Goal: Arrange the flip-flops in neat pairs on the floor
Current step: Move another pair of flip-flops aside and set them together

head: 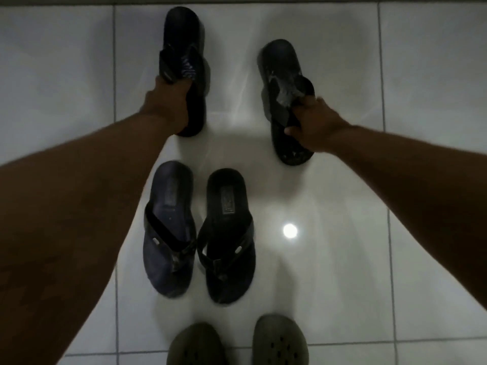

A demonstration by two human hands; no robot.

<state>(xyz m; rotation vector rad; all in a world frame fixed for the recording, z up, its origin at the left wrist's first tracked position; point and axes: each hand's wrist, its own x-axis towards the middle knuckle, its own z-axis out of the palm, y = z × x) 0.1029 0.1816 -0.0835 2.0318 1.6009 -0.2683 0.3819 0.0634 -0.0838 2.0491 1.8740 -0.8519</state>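
The left hand (168,104) was closed around the straps of a dark flip-flop (183,38), its grip clamped at the point where the straps met, the fingers tucked under them and mostly hidden. That flip-flop ran straight away from the grip, its far end reaching almost to the dark strip at the top of the floor, its near end just below the wrist.

The right hand (313,125) was likewise shut on the straps of a second dark flip-flop (283,67) — thumb showing low on the inner side, fingers curled over the strap on the outer side. This one lay at a slight angle, its far end leaning in toward the other grip, its near end showing pale specks just below the hand. The two held flip-flops were well apart, with bare white tiled floor (434,61) between them. Whether either sole was touching the tiles or lifted just off them could not be told.

Nearer than both grips, between the forearms, a blue flip-flop (168,227) and a black flip-flop (229,233) lay side by side on the floor, just touching near the strap area. Closer still, at the bottom edge, stood a pair of olive clogs (279,341) — on the person's feet.
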